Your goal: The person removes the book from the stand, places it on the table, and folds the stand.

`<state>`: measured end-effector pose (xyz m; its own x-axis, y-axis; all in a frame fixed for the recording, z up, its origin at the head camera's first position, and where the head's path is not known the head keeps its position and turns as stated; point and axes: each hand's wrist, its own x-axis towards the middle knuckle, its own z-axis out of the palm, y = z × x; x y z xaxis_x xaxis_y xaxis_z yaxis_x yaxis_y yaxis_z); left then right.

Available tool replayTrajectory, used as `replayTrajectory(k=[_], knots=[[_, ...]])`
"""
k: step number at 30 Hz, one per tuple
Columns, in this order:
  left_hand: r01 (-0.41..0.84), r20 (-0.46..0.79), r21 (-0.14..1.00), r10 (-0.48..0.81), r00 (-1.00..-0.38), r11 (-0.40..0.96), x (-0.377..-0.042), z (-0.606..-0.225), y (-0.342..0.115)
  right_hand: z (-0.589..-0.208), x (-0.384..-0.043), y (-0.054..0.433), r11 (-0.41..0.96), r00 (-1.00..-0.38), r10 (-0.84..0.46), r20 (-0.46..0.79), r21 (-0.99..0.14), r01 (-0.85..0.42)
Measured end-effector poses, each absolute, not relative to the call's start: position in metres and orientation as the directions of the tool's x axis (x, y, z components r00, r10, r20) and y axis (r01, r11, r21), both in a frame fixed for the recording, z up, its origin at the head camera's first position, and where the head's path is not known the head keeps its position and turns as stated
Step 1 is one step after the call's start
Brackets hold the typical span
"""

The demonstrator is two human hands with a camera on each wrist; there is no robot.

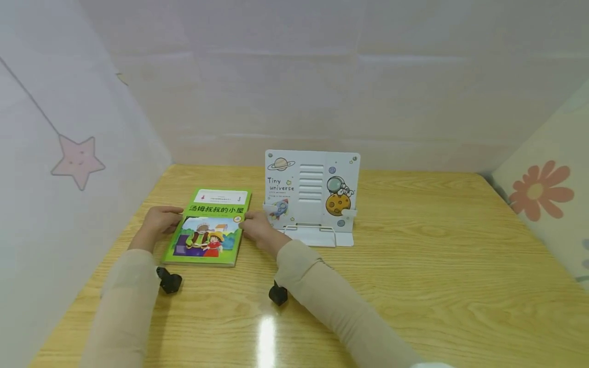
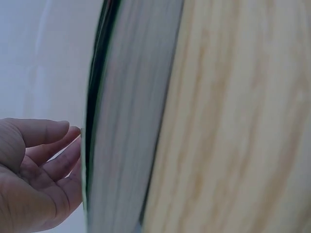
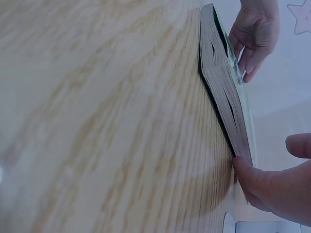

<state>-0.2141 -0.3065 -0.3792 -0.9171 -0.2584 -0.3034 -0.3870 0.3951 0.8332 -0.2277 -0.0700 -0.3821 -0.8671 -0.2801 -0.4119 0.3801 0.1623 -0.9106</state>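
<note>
A green paperback book (image 1: 213, 232) lies face up on the wooden table, its cover showing a title and two cartoon figures. My left hand (image 1: 161, 222) is at its left side; in the left wrist view the fingers (image 2: 63, 162) reach the cover's edge. On the opposite side, my right hand (image 1: 259, 229) touches the book's edge with its fingertips. The right wrist view has the right thumb (image 3: 299, 145) raised apart from the book. Just right of that hand stands a white book stand (image 1: 313, 191) printed with a planet, a rocket and an astronaut.
The wooden table (image 1: 423, 255) stretches to the right of the stand. Pale cloth walls border it, with a pink star (image 1: 79, 161) on the left and an orange flower (image 1: 540, 190) on the right. Black wrist-camera pieces (image 1: 170, 282) hang by both cuffs.
</note>
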Motion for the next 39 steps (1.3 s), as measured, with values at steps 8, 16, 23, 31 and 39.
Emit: replayTrajectory(k=[8,16,23,31,39], knots=[[-0.379,-0.303,0.842,-0.246,-0.921,0.384,-0.211,-0.379,-0.307,-0.379,-0.223,-0.062,0.252,-0.870,-0.326,-0.369,-0.921,0.296],[-0.334,-0.270,0.861,-0.211,-0.939,0.385,-0.205,-0.370,-0.308,-0.372,-0.217,-0.058,0.214,-0.863,-0.389,-0.323,-0.943,0.257],[-0.313,-0.243,0.871,-0.222,-0.944,0.378,-0.204,-0.364,-0.312,-0.363,-0.212,-0.053,0.199,-0.848,-0.458,-0.267,-0.960,0.194],[-0.263,-0.219,0.882,-0.155,-0.963,0.390,-0.200,-0.354,-0.315,-0.347,-0.211,-0.043,0.185,-0.830,-0.509,-0.229,-0.970,0.155],[-0.229,-0.199,0.912,-0.121,-0.972,0.340,-0.221,-0.371,-0.329,-0.329,-0.213,-0.028,0.240,-0.846,-0.501,-0.182,-0.968,0.066]])
